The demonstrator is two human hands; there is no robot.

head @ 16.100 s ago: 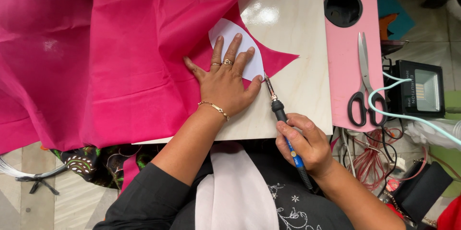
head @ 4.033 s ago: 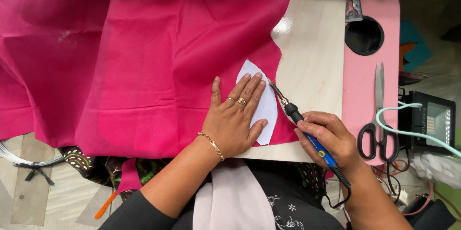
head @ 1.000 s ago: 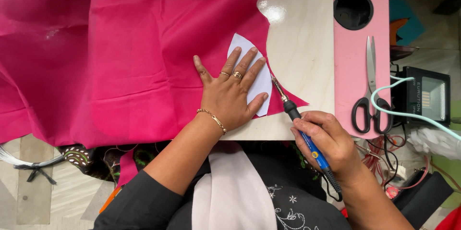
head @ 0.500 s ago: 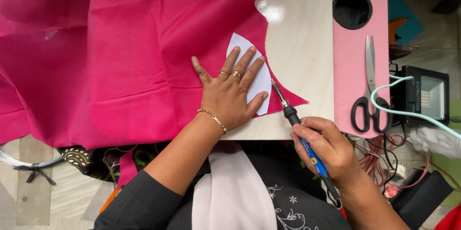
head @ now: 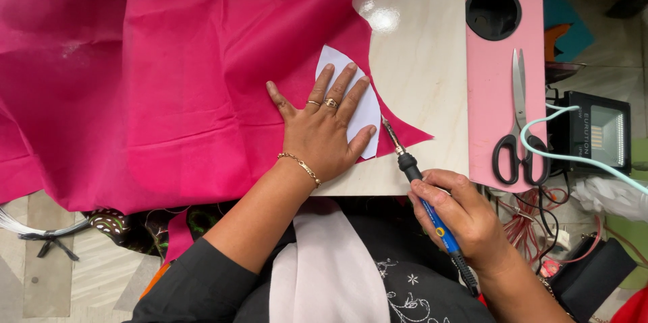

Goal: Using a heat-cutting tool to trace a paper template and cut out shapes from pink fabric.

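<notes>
The left hand [head: 322, 135] lies flat, fingers spread, pinning a white template [head: 351, 100] on the pink cloth [head: 202, 73] at the table [head: 422, 73] edge. The right hand [head: 466, 218] grips a hot-tip tool [head: 422, 191] — fingers wrapped round it — tip at the template's edge. Seemingly mid-cut along the outline; a steady trace and firm hold seem needed.

Your left hand [head: 324, 135] lies flat, fingers spread, on a white paper pattern [head: 351, 97] that rests on the pink fabric [head: 189, 73]. The fabric covers most of the pale table [head: 422, 60]. Your right hand [head: 466, 218] grips a soldering iron [head: 422, 184] with a blue and black handle like a pen. Its metal tip touches the fabric edge just beside the paper. At the right, black-handled scissors [head: 518, 127] lie on a pink board [head: 503, 87] with a round hole [head: 494, 12]. A small lamp [head: 597, 137] stands next to it.
</notes>
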